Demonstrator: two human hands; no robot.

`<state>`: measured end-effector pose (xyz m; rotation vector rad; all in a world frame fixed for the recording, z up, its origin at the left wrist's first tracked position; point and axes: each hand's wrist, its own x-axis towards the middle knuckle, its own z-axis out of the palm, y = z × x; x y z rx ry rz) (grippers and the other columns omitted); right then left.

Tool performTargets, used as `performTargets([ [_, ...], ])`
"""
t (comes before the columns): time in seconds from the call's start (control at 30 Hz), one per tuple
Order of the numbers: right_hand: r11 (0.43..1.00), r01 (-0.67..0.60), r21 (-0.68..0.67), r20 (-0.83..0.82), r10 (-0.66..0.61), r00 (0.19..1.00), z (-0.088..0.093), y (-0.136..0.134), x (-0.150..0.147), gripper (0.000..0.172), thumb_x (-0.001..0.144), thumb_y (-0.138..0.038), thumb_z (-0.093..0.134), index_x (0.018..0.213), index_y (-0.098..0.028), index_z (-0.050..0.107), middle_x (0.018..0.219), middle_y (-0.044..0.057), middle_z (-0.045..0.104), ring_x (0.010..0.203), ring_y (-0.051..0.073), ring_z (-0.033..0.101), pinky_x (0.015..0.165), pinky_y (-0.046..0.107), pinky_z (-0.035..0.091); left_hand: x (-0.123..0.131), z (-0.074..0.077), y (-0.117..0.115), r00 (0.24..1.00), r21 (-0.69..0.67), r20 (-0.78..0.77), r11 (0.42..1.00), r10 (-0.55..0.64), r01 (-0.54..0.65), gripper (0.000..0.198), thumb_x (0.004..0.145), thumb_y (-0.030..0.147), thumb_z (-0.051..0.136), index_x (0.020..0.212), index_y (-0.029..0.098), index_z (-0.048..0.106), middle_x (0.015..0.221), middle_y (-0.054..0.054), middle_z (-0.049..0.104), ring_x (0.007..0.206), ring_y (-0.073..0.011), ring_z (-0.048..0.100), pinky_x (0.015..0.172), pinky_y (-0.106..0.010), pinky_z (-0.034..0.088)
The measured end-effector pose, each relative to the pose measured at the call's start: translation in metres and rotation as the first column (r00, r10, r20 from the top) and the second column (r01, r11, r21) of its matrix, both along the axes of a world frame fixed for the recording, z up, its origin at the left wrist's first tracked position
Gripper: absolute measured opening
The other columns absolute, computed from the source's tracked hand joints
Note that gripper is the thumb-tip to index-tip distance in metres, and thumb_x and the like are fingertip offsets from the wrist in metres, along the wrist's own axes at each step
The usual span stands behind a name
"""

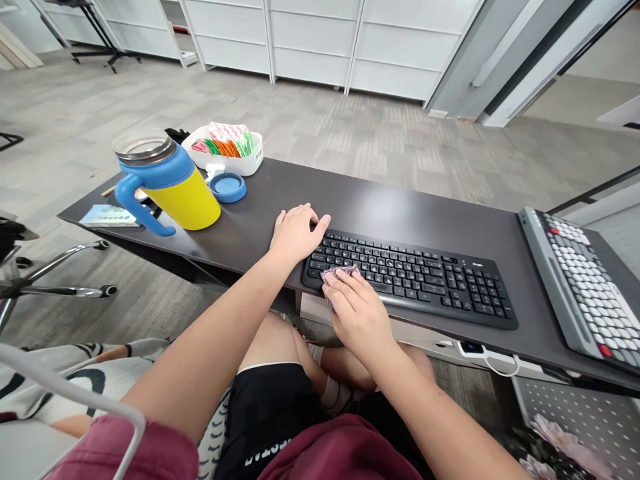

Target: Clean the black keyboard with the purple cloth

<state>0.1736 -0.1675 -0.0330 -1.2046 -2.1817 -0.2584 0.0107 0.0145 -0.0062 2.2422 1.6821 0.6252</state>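
A black keyboard [425, 277] lies flat along the near edge of the dark desk. My right hand [363, 313] presses a patterned purple-grey cloth [339, 272] onto the keys near its lower left; the fingers cover most of the cloth. At the keyboard's upper left corner rests my left hand [297, 233], fingers stretched over the desk top and thumb reaching out over the corner. Nothing shows in that hand.
Left on the desk [320, 190] stand a yellow-and-blue mug [187, 193], a blue lid [228, 187] and a white basket [254, 160] of colourful packets. A grey-and-white keyboard [590, 287] lies at the right. A white cable [503, 372] hangs under the desk's front.
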Motion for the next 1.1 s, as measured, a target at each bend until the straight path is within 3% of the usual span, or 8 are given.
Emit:
performTargets([
  [0.2,0.997,-0.055,-0.046,0.150,0.061,0.987,0.006,-0.010,0.007,0.035,0.105,-0.010,0.064,0.136,-0.020,0.076,0.149,0.010,0.075,0.143,0.029,0.068,0.131,0.049,0.046,0.000,0.001,0.000,1.000,0.001,0.003,1.000,-0.003,0.003,0.046,0.113,0.058,0.047,0.095,0.025,0.072,0.162,-0.012,0.065,0.158,-0.0301,0.052,0.136,-0.060,0.028],
  [0.4,0.995,-0.098,0.005,0.183,0.096,0.979,0.009,-0.017,0.015,0.033,0.105,-0.010,0.061,0.133,-0.016,0.078,0.145,0.014,0.077,0.139,0.031,0.070,0.128,0.048,0.050,0.000,0.003,-0.001,1.000,-0.010,-0.013,1.000,0.010,-0.010,0.046,0.113,0.058,0.048,0.093,0.025,0.073,0.162,-0.010,0.065,0.158,-0.0299,0.053,0.136,-0.060,0.030],
  [0.67,0.977,-0.215,-0.005,0.245,0.210,0.947,0.015,-0.022,0.036,0.031,0.106,-0.011,0.062,0.127,-0.020,0.081,0.146,0.009,0.076,0.138,0.029,0.071,0.128,0.049,0.053,0.000,0.006,0.001,1.000,-0.002,-0.019,1.000,-0.001,0.001,0.047,0.114,0.056,0.048,0.091,0.024,0.073,0.160,-0.011,0.067,0.156,-0.0296,0.055,0.135,-0.059,0.032],
  [0.77,0.956,-0.287,-0.063,0.166,0.293,0.941,0.026,-0.019,0.043,0.034,0.106,-0.013,0.061,0.133,-0.023,0.079,0.146,0.007,0.077,0.139,0.025,0.071,0.124,0.044,0.056,0.000,0.006,0.002,1.000,-0.012,-0.029,1.000,0.004,-0.004,0.047,0.113,0.056,0.049,0.090,0.024,0.073,0.161,-0.010,0.067,0.155,-0.0297,0.055,0.135,-0.059,0.033],
  [0.83,0.971,-0.223,-0.091,0.028,0.226,0.974,0.038,-0.017,0.051,0.036,0.107,-0.014,0.061,0.138,-0.023,0.077,0.143,0.006,0.078,0.133,0.023,0.075,0.118,0.039,0.061,-0.001,0.005,0.002,0.999,-0.013,-0.035,1.000,0.008,-0.008,0.047,0.113,0.056,0.048,0.089,0.024,0.074,0.161,-0.010,0.067,0.156,-0.0300,0.055,0.135,-0.060,0.033],
  [0.97,0.988,0.150,-0.023,-0.225,-0.151,0.962,0.059,-0.012,0.067,0.040,0.106,-0.016,0.065,0.144,-0.025,0.073,0.132,0.006,0.083,0.116,0.023,0.082,0.107,0.036,0.066,-0.002,0.003,0.004,0.999,-0.020,-0.045,1.000,-0.001,0.000,0.044,0.115,0.046,0.045,0.100,0.024,0.079,0.164,-0.008,0.064,0.157,-0.0301,0.053,0.136,-0.060,0.031],
  [1.03,0.977,0.200,0.075,-0.235,-0.178,0.956,0.060,-0.009,0.067,0.046,0.104,-0.014,0.066,0.149,-0.025,0.070,0.137,0.007,0.081,0.123,0.025,0.080,0.113,0.038,0.062,-0.003,0.003,0.005,0.999,-0.028,-0.045,1.000,-0.003,0.002,0.041,0.115,0.040,0.043,0.112,0.023,0.081,0.166,-0.007,0.063,0.158,-0.0290,0.053,0.137,-0.059,0.030],
  [1.1,0.988,0.125,0.091,-0.152,-0.110,0.982,0.050,-0.004,0.059,0.048,0.104,-0.012,0.065,0.151,-0.022,0.069,0.144,0.008,0.078,0.133,0.025,0.075,0.120,0.039,0.057,-0.003,0.003,0.005,0.999,-0.033,-0.044,0.999,-0.003,0.001,0.041,0.114,0.038,0.042,0.118,0.024,0.081,0.166,-0.006,0.063,0.158,-0.0274,0.052,0.138,-0.057,0.029],
])
